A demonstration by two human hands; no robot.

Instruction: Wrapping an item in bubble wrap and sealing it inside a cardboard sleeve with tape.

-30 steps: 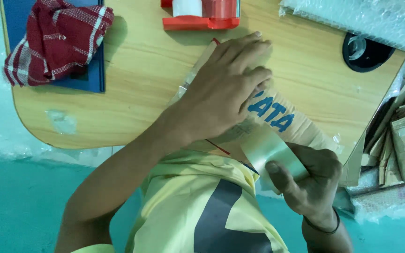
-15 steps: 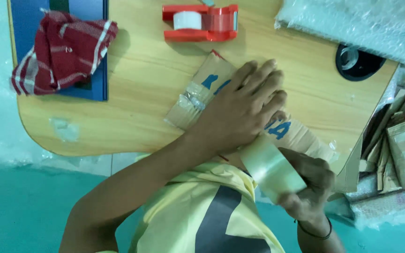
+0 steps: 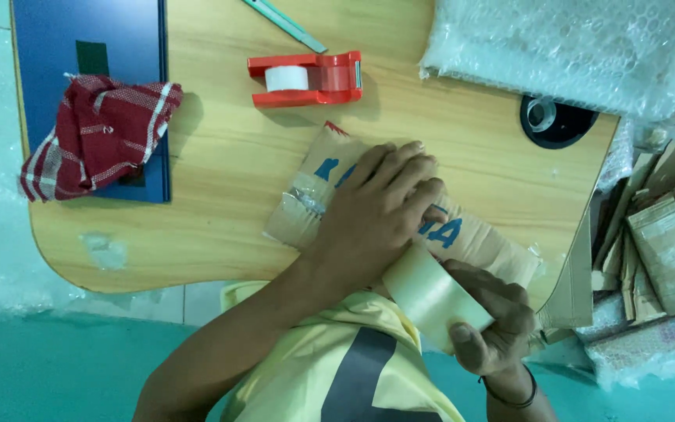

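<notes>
The cardboard parcel [image 3: 470,234], brown with blue lettering, lies on the wooden table [image 3: 220,195] just below the one red tape dispenser [image 3: 306,78]; the left hand [image 3: 376,211] presses flat on it, fingers spread and closed on nothing. The right hand [image 3: 490,328], at the parcel's near edge, is curled tight around one roll of clear packing tape [image 3: 431,297]. Left of the dispenser, one red checked cloth [image 3: 99,133] rests on one blue board [image 3: 87,39].

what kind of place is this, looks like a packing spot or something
Probably a small packing station. The left hand presses a cardboard parcel on a wooden table, the right hand holds a tape roll, and bubble wrap lies nearby.
</notes>
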